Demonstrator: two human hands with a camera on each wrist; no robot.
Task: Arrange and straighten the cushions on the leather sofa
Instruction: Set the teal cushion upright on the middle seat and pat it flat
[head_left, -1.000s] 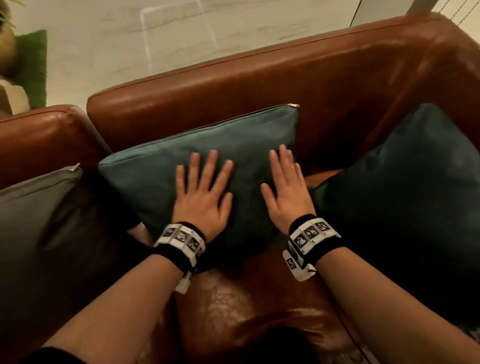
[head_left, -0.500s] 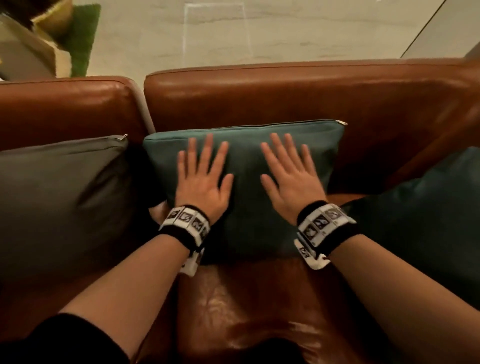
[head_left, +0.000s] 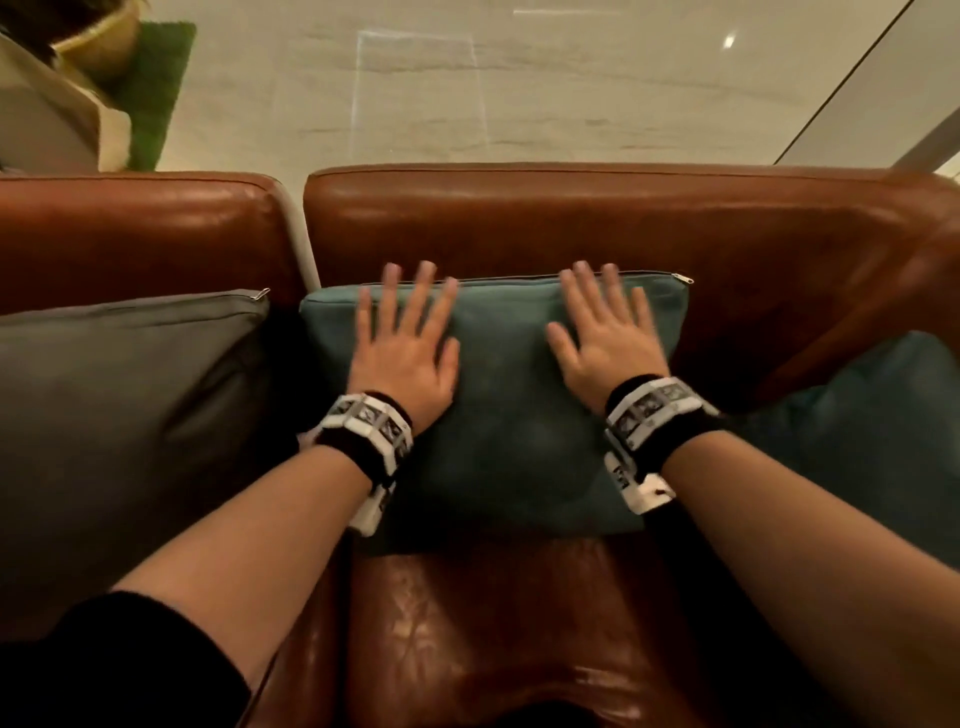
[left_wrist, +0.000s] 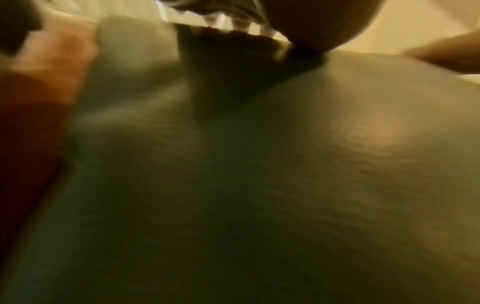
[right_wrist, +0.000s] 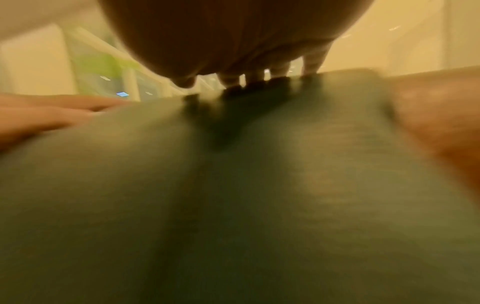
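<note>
- Fingers (head_left: 427, 291) of both hands straight, spread, gripping nothing; left hand (head_left: 405, 358) & right hand (head_left: 605, 345) flat on teal cushion (head_left: 514, 415), which leans vs sofa backrest (head_left: 519, 218)
- Risk: uneven push could skew it toward grey cushion (head_left: 119, 395); fabric may bunch

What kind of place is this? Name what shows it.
Probably a lobby or lounge, though a large living room is possible: a brown leather sofa with teal and grey cushions, a polished pale stone floor, and a planter on green matting.
</note>
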